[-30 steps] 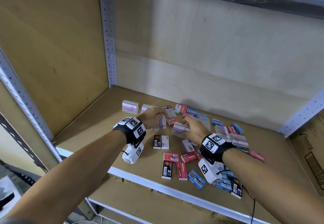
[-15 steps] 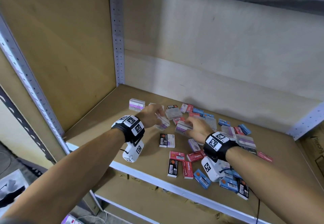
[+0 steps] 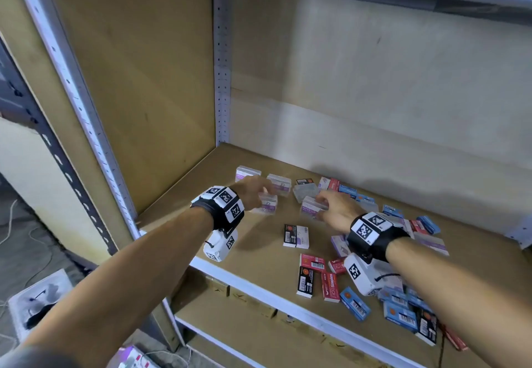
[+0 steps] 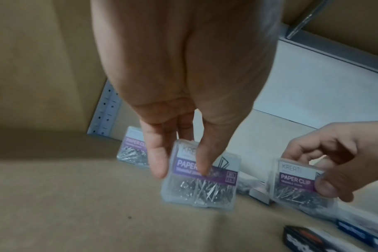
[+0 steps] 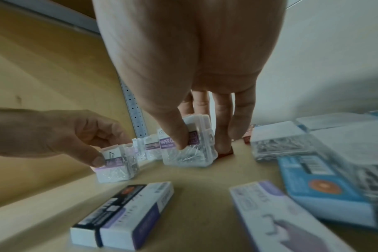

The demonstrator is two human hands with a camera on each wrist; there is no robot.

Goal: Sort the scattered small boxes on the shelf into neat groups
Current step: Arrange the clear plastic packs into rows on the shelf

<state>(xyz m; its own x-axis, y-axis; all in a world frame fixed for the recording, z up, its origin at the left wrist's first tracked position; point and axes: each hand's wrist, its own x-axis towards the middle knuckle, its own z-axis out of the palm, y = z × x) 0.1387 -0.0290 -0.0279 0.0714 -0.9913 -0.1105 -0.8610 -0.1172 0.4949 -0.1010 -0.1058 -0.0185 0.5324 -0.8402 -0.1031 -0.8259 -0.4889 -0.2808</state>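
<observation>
Both hands hold clear plastic paper clip boxes with purple labels above the wooden shelf point(image 3: 259, 255). My left hand point(image 3: 254, 193) pinches one paper clip box point(image 3: 267, 207) point(image 4: 202, 177) between thumb and fingers, just above the board. To its right, my right hand point(image 3: 335, 206) grips a second paper clip box point(image 3: 312, 208) point(image 5: 189, 150), thumb on its label. Two more paper clip boxes point(image 3: 247, 172) point(image 3: 278, 184) lie behind the left hand toward the back left. Red, blue and black-and-white staple boxes point(image 3: 313, 278) lie scattered to the right.
A black-and-white box point(image 3: 296, 236) lies flat between the hands and the front edge point(image 3: 259, 287). Blue boxes point(image 3: 400, 310) crowd the front right under my right wrist. A perforated steel post point(image 3: 222, 59) stands in the back left corner. Bare board stretches along the left side.
Both hands have shifted left with their paper clip boxes. The left hand's box has come away from the pile toward the two boxes at the back left.
</observation>
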